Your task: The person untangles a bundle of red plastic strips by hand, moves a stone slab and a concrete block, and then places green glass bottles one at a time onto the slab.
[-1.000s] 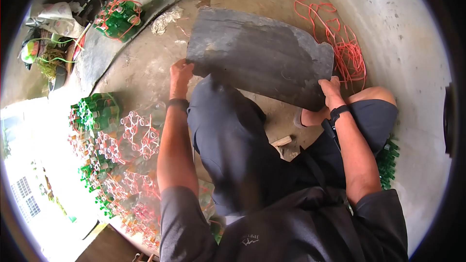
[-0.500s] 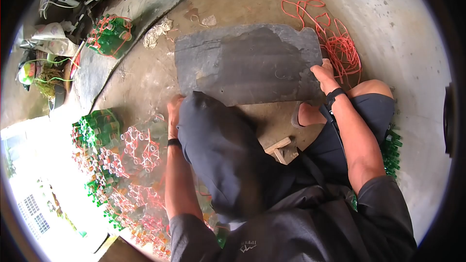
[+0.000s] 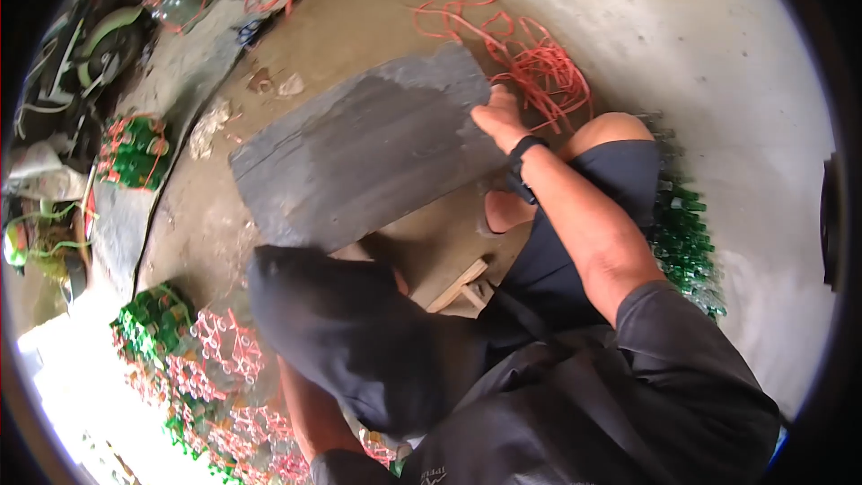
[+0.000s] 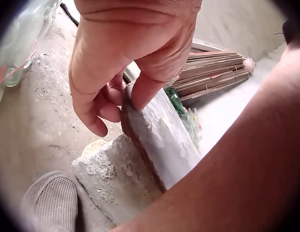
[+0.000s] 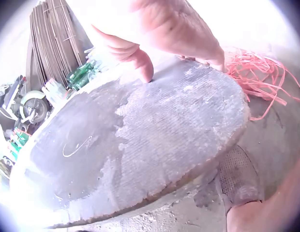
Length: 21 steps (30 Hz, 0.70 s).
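A worn, dark grey board [image 3: 368, 139] with a darker patch slants across the floor in front of the knees in the head view. My right hand [image 3: 503, 117] grips its right end. In the right wrist view the thumb [image 5: 144, 71] presses the board's face [image 5: 174, 116], with the other fingers at the far edge. My left hand [image 4: 130, 58] pinches the brown-edged rim of a grey slab [image 4: 162, 130]; I cannot tell whether this is that same board. A rough whitish block [image 4: 113, 169] lies beneath the slab. In the head view the left hand is hidden behind the knee.
Tangled red plastic strips [image 3: 543, 72] lie past the board's right end, near the pale wall [image 3: 700, 54]. Bundled green bottles [image 3: 135, 153] and more bottles [image 3: 224, 346] stand at left; others [image 3: 687, 233] stand at right. A small piece of wood [image 3: 462, 286] lies between the legs.
The head view has swung, shifting the surroundings leftward. The board now slants up to the right, its right end still in the right hand. The left hand has gone out of sight behind the knee.
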Available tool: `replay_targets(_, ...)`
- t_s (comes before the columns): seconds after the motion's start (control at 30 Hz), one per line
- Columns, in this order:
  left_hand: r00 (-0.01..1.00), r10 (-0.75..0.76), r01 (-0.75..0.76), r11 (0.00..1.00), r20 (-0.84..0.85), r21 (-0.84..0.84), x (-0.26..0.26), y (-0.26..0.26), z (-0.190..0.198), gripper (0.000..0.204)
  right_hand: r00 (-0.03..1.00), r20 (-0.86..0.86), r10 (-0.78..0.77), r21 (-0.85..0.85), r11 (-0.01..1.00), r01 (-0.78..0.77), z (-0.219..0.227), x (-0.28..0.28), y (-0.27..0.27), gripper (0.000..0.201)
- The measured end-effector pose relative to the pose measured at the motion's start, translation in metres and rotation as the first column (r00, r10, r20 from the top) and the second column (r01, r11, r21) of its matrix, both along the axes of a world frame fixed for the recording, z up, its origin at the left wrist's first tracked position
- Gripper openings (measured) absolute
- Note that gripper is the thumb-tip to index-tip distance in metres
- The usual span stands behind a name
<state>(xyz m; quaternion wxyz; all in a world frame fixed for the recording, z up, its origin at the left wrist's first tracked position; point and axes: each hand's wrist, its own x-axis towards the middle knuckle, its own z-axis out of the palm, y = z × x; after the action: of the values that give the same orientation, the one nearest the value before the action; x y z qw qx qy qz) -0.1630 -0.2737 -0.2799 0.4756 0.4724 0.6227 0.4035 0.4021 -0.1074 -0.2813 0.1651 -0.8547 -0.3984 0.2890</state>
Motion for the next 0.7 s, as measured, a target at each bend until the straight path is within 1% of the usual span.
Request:
replay_targets(0.07,1.0,0.01,-0.011,1.0,0.021,0.006,0.001,-0.002,0.01,0.032,0.998,-0.042,-0.038,-0.014,0.999,0.038,0.031,-0.015,-0.006,0.064)
replay_targets(0.1,0.999,0.017,-0.017,1.0,0.028,0.008,0.005,0.003,0.014,0.032,0.999,-0.001,-0.054,-0.037,0.998,0.053,0.039,-0.02,-0.007,0.063)
replay_targets(0.13,0.999,0.023,-0.023,1.0,0.033,0.009,0.007,0.008,0.018,0.033,0.995,0.062,-0.075,0.023,0.997,0.074,0.044,-0.027,-0.009,0.053)
replay_targets(0.2,0.999,0.027,-0.028,1.0,0.044,0.006,0.003,0.008,0.029,0.033,0.981,0.175,0.079,0.052,0.995,-0.089,0.063,-0.034,-0.014,0.036)
replay_targets(0.23,0.998,0.024,-0.024,1.0,0.052,0.001,0.007,0.015,0.033,0.034,0.953,0.285,0.104,0.181,0.97,-0.161,0.059,-0.035,-0.015,0.031)
replay_targets(0.27,0.998,0.019,-0.019,1.0,0.059,-0.004,0.009,0.008,0.039,0.034,0.911,0.397,0.113,0.294,0.924,-0.243,0.055,-0.037,-0.016,0.026)
replay_targets(0.33,0.997,0.012,-0.012,1.0,0.073,-0.005,0.007,0.0,0.05,0.035,0.92,0.373,0.122,0.374,0.888,-0.27,0.064,-0.048,-0.008,0.023)
replay_targets(0.4,0.997,0.009,-0.008,1.0,0.082,-0.005,0.006,-0.008,0.062,0.036,0.962,0.258,0.093,0.622,0.746,-0.239,0.074,-0.063,-0.003,0.022)
replay_targets(0.43,0.996,0.009,-0.009,1.0,0.084,-0.007,0.007,-0.006,0.067,0.036,0.975,0.166,0.147,0.647,0.73,-0.22,0.096,-0.073,-0.008,0.022)
replay_targets(0.47,0.996,0.009,-0.009,1.0,0.084,-0.008,0.005,-0.002,0.072,0.037,0.977,0.073,0.201,0.672,0.714,-0.197,0.13,-0.083,-0.015,0.022)
replay_targets(0.5,0.997,0.009,-0.009,1.0,0.083,-0.009,0.006,0.0,0.078,0.037,0.944,-0.024,0.33,0.528,0.806,-0.268,0.166,-0.086,-0.019,0.032)
replay_targets(0.53,0.997,0.011,-0.01,1.0,0.08,-0.01,0.008,-0.001,0.084,0.037,0.89,-0.147,0.432,0.376,0.856,-0.354,0.195,-0.089,-0.024,0.044)
replay_targets(0.6,0.997,0.019,-0.018,1.0,0.072,-0.011,0.013,-0.003,0.096,0.038,0.841,-0.088,0.535,0.481,0.762,-0.434,0.221,-0.1,-0.039,0.036)
replay_targets(0.67,0.997,0.034,-0.033,0.999,0.064,-0.009,0.025,-0.001,0.109,0.039,0.754,-0.04,0.656,0.523,0.657,-0.543,0.251,-0.101,-0.058,0.03)
replay_targets(0.7,0.997,0.042,-0.041,0.999,0.061,-0.009,0.023,-0.006,0.115,0.039,0.738,0.053,0.673,0.596,0.572,-0.564,0.261,-0.101,-0.069,0.027)
